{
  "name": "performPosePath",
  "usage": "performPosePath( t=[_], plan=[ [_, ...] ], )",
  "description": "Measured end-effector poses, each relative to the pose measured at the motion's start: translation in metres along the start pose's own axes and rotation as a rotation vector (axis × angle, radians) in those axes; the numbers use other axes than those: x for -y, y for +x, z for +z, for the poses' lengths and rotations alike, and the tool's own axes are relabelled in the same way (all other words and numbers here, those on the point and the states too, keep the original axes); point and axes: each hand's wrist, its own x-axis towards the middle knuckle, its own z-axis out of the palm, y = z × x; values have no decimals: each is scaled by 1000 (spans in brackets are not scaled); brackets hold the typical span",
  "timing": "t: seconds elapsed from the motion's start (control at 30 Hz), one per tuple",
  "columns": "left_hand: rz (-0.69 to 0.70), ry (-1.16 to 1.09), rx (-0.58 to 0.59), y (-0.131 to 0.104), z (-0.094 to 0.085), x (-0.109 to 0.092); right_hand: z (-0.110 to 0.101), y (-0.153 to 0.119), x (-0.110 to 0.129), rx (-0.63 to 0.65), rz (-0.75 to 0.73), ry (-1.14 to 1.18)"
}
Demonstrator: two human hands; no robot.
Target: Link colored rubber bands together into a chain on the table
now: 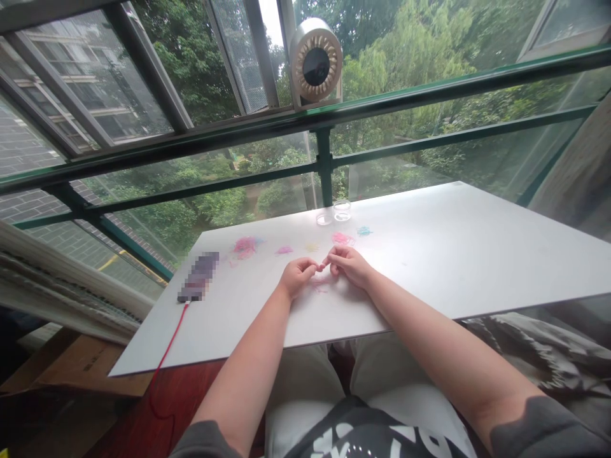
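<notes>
Over the white table point(429, 254), my left hand point(300, 276) and my right hand point(349, 264) meet at the fingertips. Both are pinched closed; whatever lies between the fingers is too small to make out. Thin pink strands point(319, 287) lie on the table just below and between them. Beyond my right hand sits a small pink-red pile point(342, 238), with a teal pile point(365, 231) to its right. A faint yellow pile point(312, 247) and a purple-pink pile point(284, 250) are farther left. The largest pile, pink with some blue point(245, 247), is at the left.
Clear round dishes point(342, 216) stand at the table's back edge. A blurred-out phone-like object point(200, 277) with a red cable point(172, 340) lies at the left. Behind the table runs a green railing point(324, 166). A cardboard box point(86, 366) is at lower left.
</notes>
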Motion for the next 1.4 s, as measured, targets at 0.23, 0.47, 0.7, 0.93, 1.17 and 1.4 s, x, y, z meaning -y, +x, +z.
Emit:
performPosePath(
  t=[0.23,0.47,0.7,0.93,1.17,1.4],
  plan=[
    [-7,55,-10,1,-2,1,2,0,4,-98,22,39],
    [2,31,15,1,-2,3,8,-2,8,-75,-6,-239],
    [5,10,61,1,-4,3,9,-2,3,-57,-6,-336],
    [-5,16,49,0,-2,-1,8,-2,1,-56,-20,-478],
    [-29,1,-99,1,-1,-5,8,0,-1,-109,-86,-491],
    [-99,-73,-164,2,-1,-2,7,-1,-3,-108,-86,-495]
  ],
)
